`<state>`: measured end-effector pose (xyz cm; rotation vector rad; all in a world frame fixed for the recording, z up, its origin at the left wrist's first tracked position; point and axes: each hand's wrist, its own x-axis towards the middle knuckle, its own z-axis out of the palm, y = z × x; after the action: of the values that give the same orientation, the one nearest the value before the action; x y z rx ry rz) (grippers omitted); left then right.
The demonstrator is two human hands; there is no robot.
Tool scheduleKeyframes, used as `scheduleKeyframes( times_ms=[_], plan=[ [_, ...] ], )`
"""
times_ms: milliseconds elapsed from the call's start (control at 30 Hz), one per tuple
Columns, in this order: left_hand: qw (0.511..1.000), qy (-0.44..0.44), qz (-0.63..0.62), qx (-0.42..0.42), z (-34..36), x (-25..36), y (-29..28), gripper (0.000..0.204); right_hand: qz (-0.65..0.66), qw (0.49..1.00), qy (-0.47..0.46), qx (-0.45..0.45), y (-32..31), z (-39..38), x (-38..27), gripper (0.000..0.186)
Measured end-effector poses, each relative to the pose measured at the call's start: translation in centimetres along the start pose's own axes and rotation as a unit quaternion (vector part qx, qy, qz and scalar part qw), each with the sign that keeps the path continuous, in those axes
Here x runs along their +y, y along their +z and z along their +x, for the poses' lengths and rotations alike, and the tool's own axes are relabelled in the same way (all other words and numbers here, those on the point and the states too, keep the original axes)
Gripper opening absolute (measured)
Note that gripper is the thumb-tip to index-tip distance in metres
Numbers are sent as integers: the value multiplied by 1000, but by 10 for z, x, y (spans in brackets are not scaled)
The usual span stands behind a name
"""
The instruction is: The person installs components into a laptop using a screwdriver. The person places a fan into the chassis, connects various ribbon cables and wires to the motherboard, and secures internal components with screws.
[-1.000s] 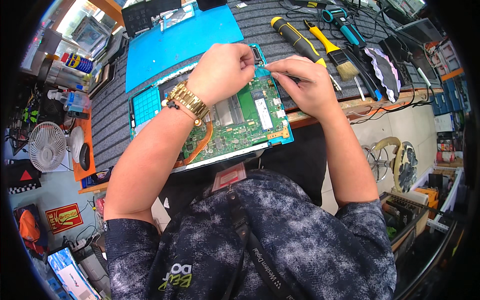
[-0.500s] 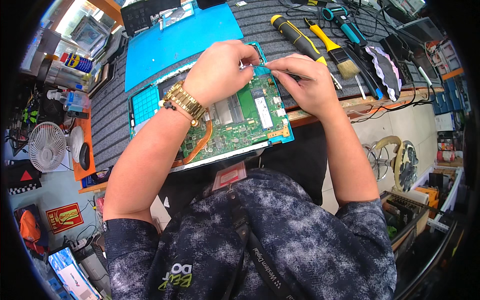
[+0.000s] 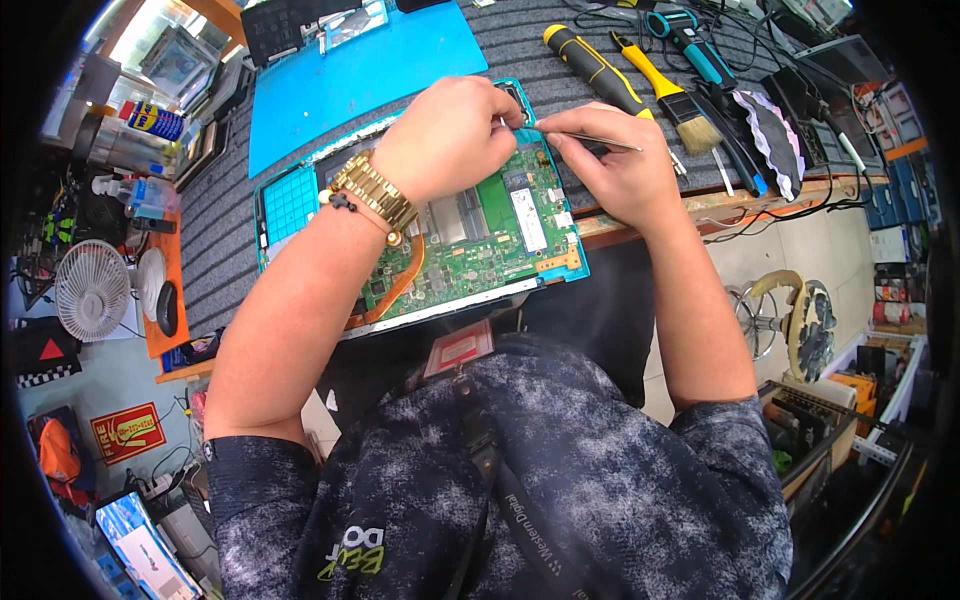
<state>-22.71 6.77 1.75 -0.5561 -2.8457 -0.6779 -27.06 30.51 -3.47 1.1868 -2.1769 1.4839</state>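
An opened laptop base (image 3: 470, 295) lies in front of me, its green circuit board (image 3: 470, 262) bare, with a white-labelled storage stick (image 3: 527, 222) and a copper heat pipe (image 3: 400, 285). My right hand (image 3: 615, 165) pinches slim metal tweezers (image 3: 607, 141) over the base's far right corner. The tips point toward my left hand (image 3: 455, 135), which bends over that same corner. Its fingers are curled together there, and whatever they hold is hidden. A gold watch (image 3: 375, 195) on my left wrist hangs over the board.
A blue mat (image 3: 360, 90) lies beyond the laptop on the ridged grey worktop (image 3: 215, 270). To the right are a yellow-black screwdriver (image 3: 597, 72), a yellow-handled brush (image 3: 665, 85), a teal-black tool (image 3: 690, 45) and cables. A small white fan (image 3: 92, 290) stands left.
My right hand and the tweezers have shifted very slightly; the tweezers' rear end now shows farther past my fingers. My left hand stays at the same corner, fingers still curled.
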Motion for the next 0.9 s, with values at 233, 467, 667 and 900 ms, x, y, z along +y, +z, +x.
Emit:
scheduleKeyframes(
  times_ms=[233,467,667,900],
  plan=[
    [997,-28,-17,-76,15,-2,-11,28,-10,1000,-21,4,0,-1,3,16],
    [976,-157,-125,-85,20,-7,-21,30,-15,1000,-27,6,1,0,4,17],
    [976,-133,-110,-132,15,-6,-29,24,-23,999,-35,-3,1,1,5,18],
    [979,-102,-126,-125,15,-6,-24,26,-35,998,-52,-1,1,2,5,18]
  ],
)
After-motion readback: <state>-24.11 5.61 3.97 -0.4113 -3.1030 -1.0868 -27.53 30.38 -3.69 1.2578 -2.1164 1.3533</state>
